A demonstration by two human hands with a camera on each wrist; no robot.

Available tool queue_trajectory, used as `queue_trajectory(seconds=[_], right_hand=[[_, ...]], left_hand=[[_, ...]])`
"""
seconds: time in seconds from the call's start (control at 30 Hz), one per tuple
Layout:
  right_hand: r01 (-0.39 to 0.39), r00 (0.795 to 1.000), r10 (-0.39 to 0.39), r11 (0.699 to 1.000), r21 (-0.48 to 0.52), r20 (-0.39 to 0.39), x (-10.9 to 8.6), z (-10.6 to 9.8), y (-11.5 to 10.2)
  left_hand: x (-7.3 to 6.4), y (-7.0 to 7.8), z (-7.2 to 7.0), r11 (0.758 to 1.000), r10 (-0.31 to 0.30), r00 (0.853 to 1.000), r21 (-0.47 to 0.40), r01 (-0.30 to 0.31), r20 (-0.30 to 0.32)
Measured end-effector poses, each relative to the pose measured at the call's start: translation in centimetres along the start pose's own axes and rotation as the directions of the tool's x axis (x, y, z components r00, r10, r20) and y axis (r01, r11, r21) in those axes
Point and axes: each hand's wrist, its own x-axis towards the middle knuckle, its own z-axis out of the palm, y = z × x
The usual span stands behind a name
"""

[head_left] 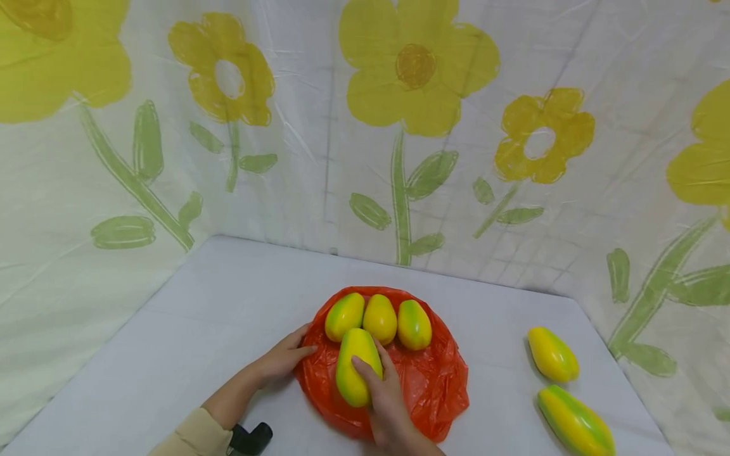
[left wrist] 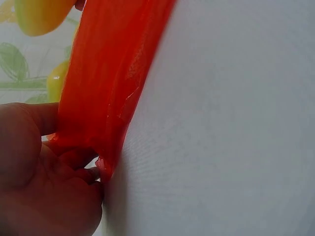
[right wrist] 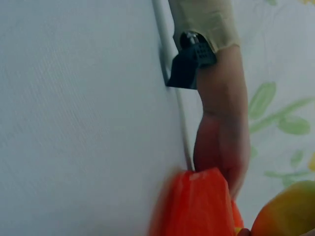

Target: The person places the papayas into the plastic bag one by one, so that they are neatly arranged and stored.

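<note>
My right hand (head_left: 389,400) holds a yellow-green papaya (head_left: 352,354) over an opened red plastic bag (head_left: 424,386), its thumb across the near side of the fruit. Three more papayas (head_left: 379,318) sit in a row at the far side inside the bag. At the bag's left rim, my left hand (head_left: 285,360) grips the plastic. The left wrist view has the thumb on one face of the red sheet and the fingers (left wrist: 81,157) on the other. Part of the held papaya (right wrist: 288,211) shows low in the right wrist view.
Two papayas lie on the white table (head_left: 490,405) to the right, one farther papaya (head_left: 553,354) and one nearer papaya (head_left: 576,421). A flower-printed curtain (head_left: 308,190) hangs behind the table. A black wrist device (head_left: 252,438) sits by the left sleeve.
</note>
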Motion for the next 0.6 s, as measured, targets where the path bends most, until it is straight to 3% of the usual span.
queue_trajectory(seconds=[0.3,0.6], right_hand=[[-0.024,0.995,0.022,1.000,0.018,0.097,0.1,1.0,0.9],[-0.058,0.992,0.059,0.998,-0.012,0.112,0.4,1.7,1.7]], left_hand=[[-0.2,0.2,0.0,1.000,-0.001,1.000,0.028,0.002,-0.014],[-0.2,0.4,0.1,0.999,-0.034,0.998,0.028,0.035,-0.047]])
